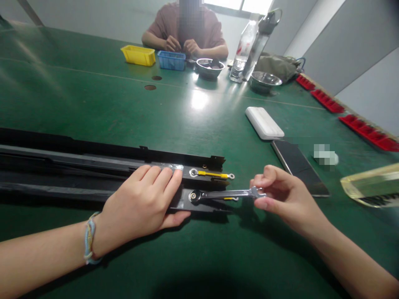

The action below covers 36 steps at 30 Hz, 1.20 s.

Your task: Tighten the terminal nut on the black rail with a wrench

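Observation:
My left hand [146, 199] wraps over the end part of long black metal rails [77, 166], its thumb along the near edge. In my right hand [283, 199], thumb and fingers pinch the open end of a silver combination wrench [229, 194]. The wrench's ring end sits around a nut [193, 197] on the nearer rail. A yellow-sleeved wire with a ring terminal [215, 175] is fastened at a bolt on the farther rail and sticks out past its end. Another yellow-sleeved terminal [231, 199] shows partly behind the wrench.
Right of the rails lie a white power bank [264, 123], a dark phone [299, 168] and a yellowish clear packet [370, 187]. Across the green table [93, 108], a person [187, 33] sits behind yellow [138, 56] and blue bins [171, 61], metal bowls [210, 68] and bottles [245, 52]. Red trays [368, 131] line the right edge.

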{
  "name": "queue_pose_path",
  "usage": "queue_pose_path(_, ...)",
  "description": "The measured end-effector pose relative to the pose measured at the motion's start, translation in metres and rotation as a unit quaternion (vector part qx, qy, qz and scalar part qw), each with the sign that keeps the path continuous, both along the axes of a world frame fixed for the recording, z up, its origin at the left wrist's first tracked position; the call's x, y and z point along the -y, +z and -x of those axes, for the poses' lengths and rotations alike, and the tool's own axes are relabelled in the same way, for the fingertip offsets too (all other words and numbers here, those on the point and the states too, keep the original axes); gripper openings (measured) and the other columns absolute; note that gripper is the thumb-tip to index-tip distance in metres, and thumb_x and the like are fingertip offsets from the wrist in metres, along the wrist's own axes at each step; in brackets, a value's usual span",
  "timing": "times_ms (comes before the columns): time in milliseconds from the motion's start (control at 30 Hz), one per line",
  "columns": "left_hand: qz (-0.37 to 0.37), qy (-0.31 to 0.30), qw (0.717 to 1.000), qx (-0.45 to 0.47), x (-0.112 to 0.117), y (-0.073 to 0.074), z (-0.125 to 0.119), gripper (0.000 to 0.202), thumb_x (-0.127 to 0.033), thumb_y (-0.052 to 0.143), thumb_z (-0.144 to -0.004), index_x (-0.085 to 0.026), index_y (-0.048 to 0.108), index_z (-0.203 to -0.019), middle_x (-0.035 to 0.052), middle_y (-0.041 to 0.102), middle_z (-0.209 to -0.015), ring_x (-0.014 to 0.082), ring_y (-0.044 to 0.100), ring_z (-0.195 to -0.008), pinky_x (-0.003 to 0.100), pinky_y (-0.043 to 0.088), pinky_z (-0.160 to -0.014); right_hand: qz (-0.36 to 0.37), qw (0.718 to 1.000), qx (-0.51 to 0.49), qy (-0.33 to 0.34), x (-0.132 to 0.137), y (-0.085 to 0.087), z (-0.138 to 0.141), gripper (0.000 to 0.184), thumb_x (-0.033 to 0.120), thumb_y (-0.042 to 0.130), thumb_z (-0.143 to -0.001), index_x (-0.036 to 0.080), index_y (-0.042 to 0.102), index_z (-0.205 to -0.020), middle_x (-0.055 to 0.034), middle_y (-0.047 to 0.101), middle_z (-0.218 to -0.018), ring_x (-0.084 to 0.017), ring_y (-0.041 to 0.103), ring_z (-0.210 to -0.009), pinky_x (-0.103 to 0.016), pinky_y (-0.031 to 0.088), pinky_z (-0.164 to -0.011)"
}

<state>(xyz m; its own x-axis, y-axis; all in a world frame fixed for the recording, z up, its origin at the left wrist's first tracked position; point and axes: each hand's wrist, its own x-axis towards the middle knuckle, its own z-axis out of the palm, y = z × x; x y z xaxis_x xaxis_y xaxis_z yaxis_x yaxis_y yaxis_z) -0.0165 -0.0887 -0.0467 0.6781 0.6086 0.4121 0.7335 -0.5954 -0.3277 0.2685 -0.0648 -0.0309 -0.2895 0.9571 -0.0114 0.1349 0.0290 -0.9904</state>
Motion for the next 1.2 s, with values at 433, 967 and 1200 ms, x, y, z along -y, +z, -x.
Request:
queue_pose_path(433,-0.009,0.000,1.000,-0.015,0.003,0.001,0.000,0.060,-0.055,0.040,-0.090,-0.002,0.064,-0.104,0.0158,0.066,-0.085,0.0277,0.060,-0.072,0.040,0.047,-0.063,0.023,0.999,-0.031,-0.028,-0.007,-0.009,0.001,0.028,0.026,0.088,-0.063,0.021,0.063,-0.075,0.0023,0.062,-0.066,-0.011,0.054,-0.052,-0.021,0.042,-0.045)
queue_pose_path(967,-0.011,-0.002,1.000,-0.012,0.001,0.003,0.003,0.062,-0.056,0.041,-0.089,-0.001,0.065,-0.104,0.0154,0.067,-0.085,0.0294,0.063,-0.072,0.041,0.049,-0.061,0.031,0.995,-0.042,0.084,0.001,-0.001,-0.005,0.035,0.016,0.089,-0.059,0.020,0.056,-0.068,0.0048,0.053,-0.067,-0.009,0.047,-0.056,-0.020,0.039,-0.050)
queue_pose_path(1200,-0.014,-0.002,1.000,-0.010,-0.001,0.001,0.001,0.062,-0.056,0.039,-0.090,-0.001,0.065,-0.103,0.0155,0.066,-0.085,0.0288,0.062,-0.071,0.041,0.049,-0.062,0.045,0.991,-0.050,0.119,0.010,0.001,-0.004,0.037,0.012,0.088,-0.061,0.021,0.053,-0.070,0.0064,0.054,-0.065,-0.007,0.040,-0.052,-0.020,0.036,-0.051)
